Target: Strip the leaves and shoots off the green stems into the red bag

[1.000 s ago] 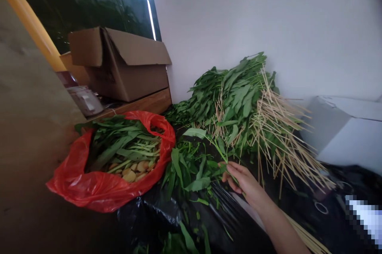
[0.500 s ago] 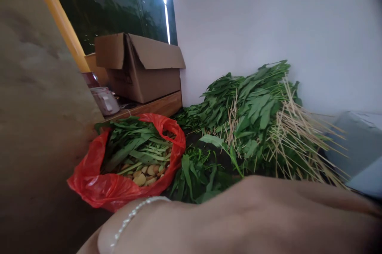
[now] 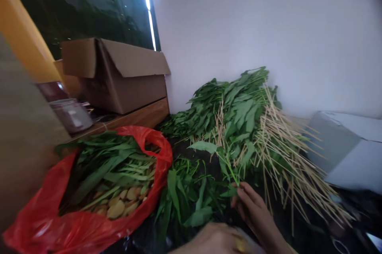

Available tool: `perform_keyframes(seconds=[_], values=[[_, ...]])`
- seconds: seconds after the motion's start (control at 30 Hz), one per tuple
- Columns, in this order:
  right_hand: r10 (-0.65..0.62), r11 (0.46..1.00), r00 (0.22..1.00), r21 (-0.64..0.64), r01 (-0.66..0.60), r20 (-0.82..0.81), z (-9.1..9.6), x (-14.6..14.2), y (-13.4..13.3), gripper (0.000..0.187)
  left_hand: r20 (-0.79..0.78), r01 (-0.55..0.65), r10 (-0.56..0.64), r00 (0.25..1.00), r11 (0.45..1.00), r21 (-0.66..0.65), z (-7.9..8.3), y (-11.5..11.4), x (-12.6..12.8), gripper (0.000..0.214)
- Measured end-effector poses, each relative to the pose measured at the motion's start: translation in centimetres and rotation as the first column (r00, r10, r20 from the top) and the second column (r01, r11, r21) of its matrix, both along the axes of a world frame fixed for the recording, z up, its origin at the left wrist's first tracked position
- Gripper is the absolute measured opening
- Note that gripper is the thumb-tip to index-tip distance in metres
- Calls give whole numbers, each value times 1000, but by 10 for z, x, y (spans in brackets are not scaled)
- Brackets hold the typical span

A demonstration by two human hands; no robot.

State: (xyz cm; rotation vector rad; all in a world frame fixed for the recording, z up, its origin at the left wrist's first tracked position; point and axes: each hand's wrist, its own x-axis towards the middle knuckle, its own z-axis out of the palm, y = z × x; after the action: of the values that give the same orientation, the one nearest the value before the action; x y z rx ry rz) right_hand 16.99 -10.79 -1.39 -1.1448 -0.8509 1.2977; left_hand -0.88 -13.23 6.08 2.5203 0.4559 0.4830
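Inside right hand (image 3: 252, 210), leafy stem (image 3: 230, 170)

Two hands (image 3: 253, 210), one red bag (image 3: 38, 232), one brown box (image 3: 119, 83)

The wearer's hands are showing at the near edge of the view. The right hand (image 3: 253, 210) is displaying bare, slender fingers (image 3: 243, 192) with rounded tips, and a bare forearm (image 3: 277, 238) is running out past the near right corner. The left hand (image 3: 215, 240) is appearing only as a blurred mass, too smeared for fine detail. A small gold-coloured spot (image 3: 240, 245), perhaps a ring, is glinting beside it, next to a pale blurred band (image 3: 250, 246); neither is sharp enough to identify.
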Motion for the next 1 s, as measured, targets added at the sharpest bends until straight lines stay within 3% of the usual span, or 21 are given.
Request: perform_keyframes(seconds=[0.1, 0.23, 0.37, 0.53, 0.67, 0.8, 1.0], values=[[-16, 1000, 1000, 14, 17, -16, -2, 1, 2, 47, 34, -56, 55, 998, 998, 22, 18, 22, -18, 25], [26, 998, 998, 53, -28, 49, -4, 6, 2, 47, 182, -293, 270, 945, 949, 113, 28, 51, -39, 21], [35, 996, 995, 83, -43, 92, -7, 9, 3, 46, 312, -407, 338, 888, 893, 191, 29, 75, -41, 19], [21, 996, 982, 82, -37, 187, -5, 7, 1, 50, 377, -465, 333, 864, 815, 346, 23, 83, -31, 18], [18, 997, 946, 68, -43, 323, 1, 5, -4, 52, 261, -414, 322, 910, 723, 553, 25, 86, -22, 22], [10, 994, 881, 92, -61, 473, 1, 5, -7, 50, 40, -264, 348, 937, 629, 731, 28, 96, -18, 23], [-3, 986, 825, 141, -93, 565, 0, 3, -7, 46, -210, -63, 338, 917, 645, 761, 22, 115, -23, 10]])
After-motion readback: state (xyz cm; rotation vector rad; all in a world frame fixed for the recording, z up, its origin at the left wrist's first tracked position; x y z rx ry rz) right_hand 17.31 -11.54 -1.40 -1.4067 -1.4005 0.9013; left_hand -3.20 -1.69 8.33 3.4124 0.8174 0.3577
